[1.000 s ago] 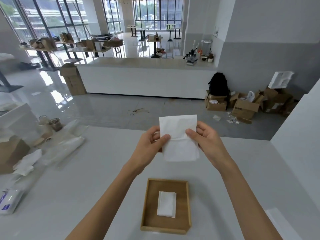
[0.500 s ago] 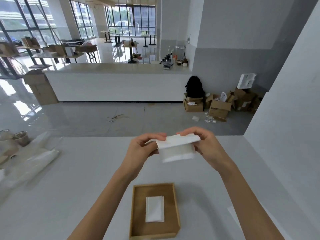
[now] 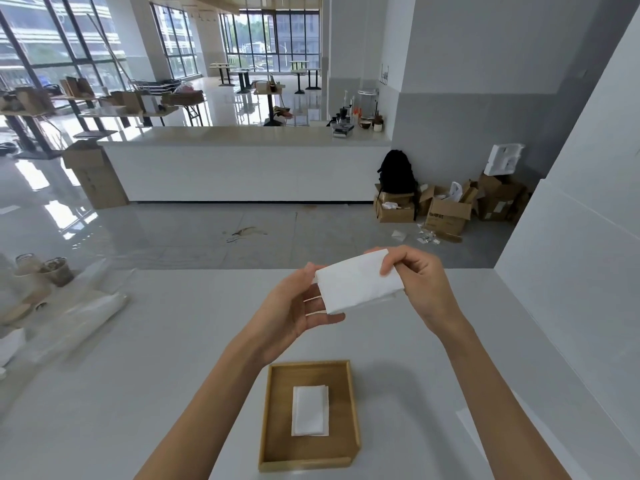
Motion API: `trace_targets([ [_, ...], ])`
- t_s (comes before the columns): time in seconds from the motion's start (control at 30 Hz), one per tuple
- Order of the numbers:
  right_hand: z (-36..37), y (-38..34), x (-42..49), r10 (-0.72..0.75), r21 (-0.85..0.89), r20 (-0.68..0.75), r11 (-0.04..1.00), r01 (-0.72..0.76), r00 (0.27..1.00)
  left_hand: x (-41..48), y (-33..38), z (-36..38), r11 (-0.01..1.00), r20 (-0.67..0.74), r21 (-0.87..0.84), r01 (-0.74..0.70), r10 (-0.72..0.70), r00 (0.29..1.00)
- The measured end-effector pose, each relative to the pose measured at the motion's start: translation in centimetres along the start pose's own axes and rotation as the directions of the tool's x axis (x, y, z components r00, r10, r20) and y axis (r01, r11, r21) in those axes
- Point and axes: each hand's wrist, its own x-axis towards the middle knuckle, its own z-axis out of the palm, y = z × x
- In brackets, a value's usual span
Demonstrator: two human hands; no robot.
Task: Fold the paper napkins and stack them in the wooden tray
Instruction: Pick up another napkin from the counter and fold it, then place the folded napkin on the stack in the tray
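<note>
- A folded white paper napkin [image 3: 356, 285] is held in the air between both hands.
- The right hand [image 3: 420, 285] pinches its right end, thumb on top.
- The left hand [image 3: 294, 306] supports its left end with straight fingers spread beneath.
- Below the grip, nearer the person, a shallow square wooden tray [image 3: 268, 410] on the white table [image 3: 138, 341] holds a stack of folded white napkins [image 3: 309, 410].

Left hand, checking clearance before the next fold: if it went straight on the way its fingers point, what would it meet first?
Probably the right hand: the fingers of the left hand run under the folded napkin toward it, though depth is unclear.
</note>
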Motion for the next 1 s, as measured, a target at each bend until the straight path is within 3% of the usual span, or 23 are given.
trace_targets([
  [0.13, -0.4, 0.4, -0.5, 0.047, 0.003, 0.013, 0.999, -0.047, 0.999, -0.1, -1.1, 0.7, 0.97, -0.081, 0.232, -0.073, 0.094, 0.992],
  [0.27, -0.6, 1.0, -0.9, 0.27, 0.184, 0.083, 0.942, -0.281, 0.959, -0.1, -1.8, 1.0, 0.95, -0.157, 0.294, -0.105, 0.156, 0.975],
  [0.33, -0.6, 1.5, -1.2, 0.335, 0.162, 0.114, 0.923, -0.35, 0.935, -0.1, -2.1, 1.2, 0.931, -0.177, 0.348, -0.111, 0.181, 0.967],
  [0.5, -0.5, 2.2, -1.6, 0.327, 0.061, 0.056, 0.942, -0.33, 0.943, 0.1, -2.6, 1.0, 0.868, -0.231, 0.488, -0.09, 0.228, 0.946],
  [0.7, 0.6, 3.4, -1.2, 0.26, -0.09, -0.102, 0.959, -0.269, 0.96, -0.2, -3.9, 0.6, 0.921, -0.273, 0.39, -0.027, 0.143, 0.951],
  [0.8, 0.3, 3.7, -1.2, 0.244, -0.19, 0.062, 0.955, -0.228, 0.968, -1.7, -5.5, -0.2, 0.975, -0.208, 0.211, 0.065, -0.02, 0.978],
  [0.87, 0.1, 3.7, -1.4, 0.272, -0.303, 0.237, 0.933, -0.195, 0.933, -2.6, -6.8, -0.6, 0.972, -0.167, 0.201, 0.118, -0.085, 0.982],
  [1.0, 1.4, 5.3, -2.1, 0.414, -0.445, 0.395, 0.867, -0.223, 0.82, -3.2, -10.2, -0.8, 0.955, -0.314, 0.256, 0.152, -0.067, 0.947],
])
